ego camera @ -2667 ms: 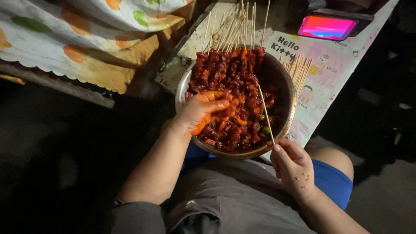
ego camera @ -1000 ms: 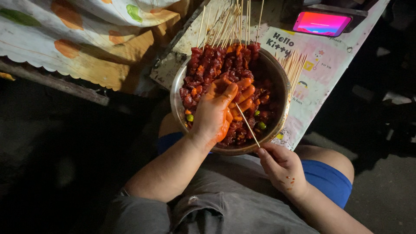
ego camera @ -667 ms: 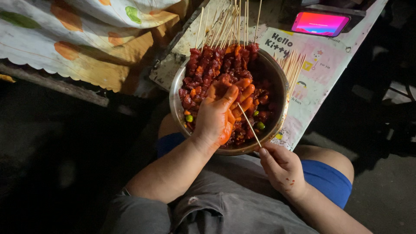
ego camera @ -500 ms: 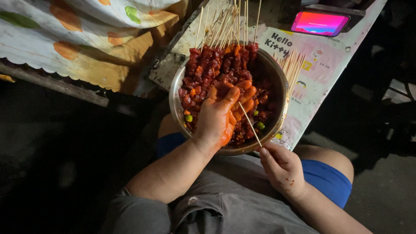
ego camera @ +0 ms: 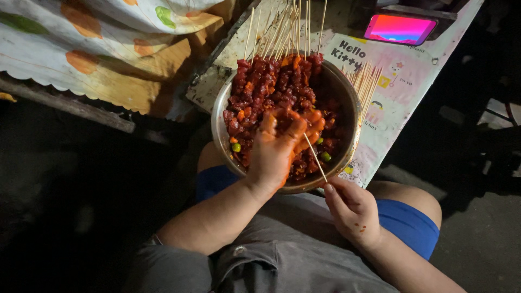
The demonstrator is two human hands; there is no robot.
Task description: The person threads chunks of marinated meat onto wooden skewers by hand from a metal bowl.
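A thin bamboo skewer [ego camera: 315, 158] is tilting over the steel bowl [ego camera: 351, 97], its tip poking into the red marinated meat chunks [ego camera: 271, 87].

left hand [ego camera: 274, 154] hiding meat [ego camera: 271, 87] beneath, skewer [ego camera: 315, 157] tip hidden behind fingers [ego camera: 296, 130], phone [ego camera: 400, 29] screen blurred

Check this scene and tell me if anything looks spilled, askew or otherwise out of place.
Nothing looks spilled. The metal bowl juts past the table edge toward the person's lap. The left hand, coated in orange marinade, is in the meat; the right hand holds a skewer.
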